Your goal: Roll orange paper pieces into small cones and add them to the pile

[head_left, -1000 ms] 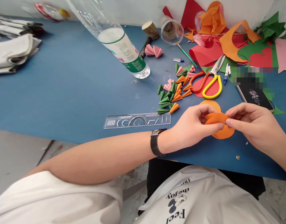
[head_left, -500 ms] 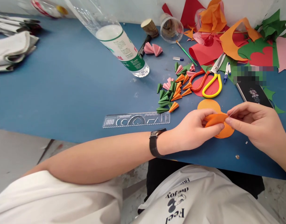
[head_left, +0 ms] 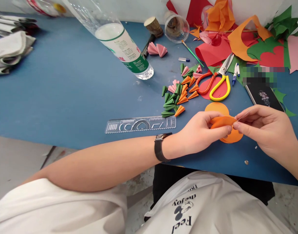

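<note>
My left hand point(head_left: 202, 130) pinches a folded orange paper circle point(head_left: 222, 121) between thumb and fingers. Close against its right edge, my right hand point(head_left: 263, 126) is closed, thumb to fingertips, on a thin whitish strip point(head_left: 244, 114); whether it is tape backing or thread I cannot tell. Flat orange paper circles point(head_left: 233, 136) lie on the table under the hands, and another orange circle point(head_left: 216, 109) lies just beyond. Small rolled paper cones point(head_left: 174, 97) in green, orange and pink are heaped to the left of these.
Scissors point(head_left: 220, 83) rest on a red paper circle, near a pen point(head_left: 235, 74) and a phone point(head_left: 263, 94). A clear ruler point(head_left: 140, 124) lies left of my wrist. Behind stand a tilted-looking plastic bottle point(head_left: 124, 48), a clear cup point(head_left: 177, 29) and coloured paper scraps point(head_left: 213, 48).
The view has shifted slightly, so everything sits a little further left and up. Both hands keep nearly the same pose, with the whitish strip showing slightly longer above the right fingers.
</note>
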Motion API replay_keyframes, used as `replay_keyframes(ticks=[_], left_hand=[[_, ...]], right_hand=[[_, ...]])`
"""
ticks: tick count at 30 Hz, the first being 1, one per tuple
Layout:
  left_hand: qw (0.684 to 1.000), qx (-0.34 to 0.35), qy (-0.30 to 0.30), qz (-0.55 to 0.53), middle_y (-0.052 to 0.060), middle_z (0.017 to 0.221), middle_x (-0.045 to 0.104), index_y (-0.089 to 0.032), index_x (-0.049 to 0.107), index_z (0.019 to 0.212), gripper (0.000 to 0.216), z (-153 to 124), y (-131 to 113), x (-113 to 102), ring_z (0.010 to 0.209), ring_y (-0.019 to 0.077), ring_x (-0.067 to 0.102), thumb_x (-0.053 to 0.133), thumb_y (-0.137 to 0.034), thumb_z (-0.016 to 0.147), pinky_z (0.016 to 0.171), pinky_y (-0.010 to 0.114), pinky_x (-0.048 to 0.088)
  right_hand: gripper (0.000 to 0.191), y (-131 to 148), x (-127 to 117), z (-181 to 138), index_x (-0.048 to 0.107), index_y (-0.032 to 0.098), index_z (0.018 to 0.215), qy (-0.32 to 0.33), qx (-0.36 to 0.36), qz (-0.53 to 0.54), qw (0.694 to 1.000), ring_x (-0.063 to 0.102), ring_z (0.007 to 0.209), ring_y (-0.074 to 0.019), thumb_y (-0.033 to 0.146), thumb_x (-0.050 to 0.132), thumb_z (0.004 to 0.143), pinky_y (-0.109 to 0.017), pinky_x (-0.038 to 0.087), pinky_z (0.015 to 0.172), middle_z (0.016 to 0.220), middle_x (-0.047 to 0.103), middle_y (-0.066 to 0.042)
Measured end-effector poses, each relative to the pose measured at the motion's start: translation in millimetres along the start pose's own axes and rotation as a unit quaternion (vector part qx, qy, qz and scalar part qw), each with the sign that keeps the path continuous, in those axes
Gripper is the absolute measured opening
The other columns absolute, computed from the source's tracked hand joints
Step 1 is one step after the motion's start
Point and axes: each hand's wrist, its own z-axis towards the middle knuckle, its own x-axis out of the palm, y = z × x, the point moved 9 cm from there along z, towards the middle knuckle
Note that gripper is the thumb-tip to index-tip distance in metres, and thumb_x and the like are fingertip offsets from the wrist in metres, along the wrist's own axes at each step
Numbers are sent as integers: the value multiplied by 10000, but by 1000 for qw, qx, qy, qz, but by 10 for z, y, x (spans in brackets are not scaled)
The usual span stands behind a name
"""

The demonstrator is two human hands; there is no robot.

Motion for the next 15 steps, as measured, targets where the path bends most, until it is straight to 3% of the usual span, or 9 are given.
replay_keyframes(ticks=[3, 6, 12, 15], left_hand=[[990, -24, 46, -132, -2, 788, 722, -124, 783, 834, 215, 12, 42, 76, 721, 105, 639, 930, -278, 805, 732, 266, 543], [978, -48, 61, -196, -1, 793, 733, -121, 793, 843, 189, 19, 84, 105, 713, 92, 651, 928, -253, 831, 725, 257, 550], [970, -89, 78, -212, -5, 765, 710, -116, 783, 871, 165, 10, 150, 142, 695, 82, 656, 902, -226, 844, 702, 241, 533], [983, -47, 73, -164, -9, 765, 706, -125, 757, 850, 188, 16, 85, 120, 698, 88, 655, 903, -242, 837, 713, 243, 543]], right_hand=[[285, 34, 4, -13, 878, 317, 863, 4, -22, 20, 1000, 838, 817, -227, 335, 1099, 683, -368, 759, 800, 878, 846, -14], [302, 54, 8, -8, 894, 339, 881, 3, -25, 39, 999, 840, 827, -215, 281, 1099, 667, -355, 757, 814, 881, 848, -1], [325, 60, 10, -2, 845, 341, 779, -10, -20, 23, 999, 842, 773, -233, 332, 1127, 618, -370, 759, 746, 817, 834, 12], [331, 37, 10, -9, 839, 342, 792, -5, -16, 33, 999, 838, 752, -231, 336, 1125, 624, -359, 752, 709, 784, 819, 18]])
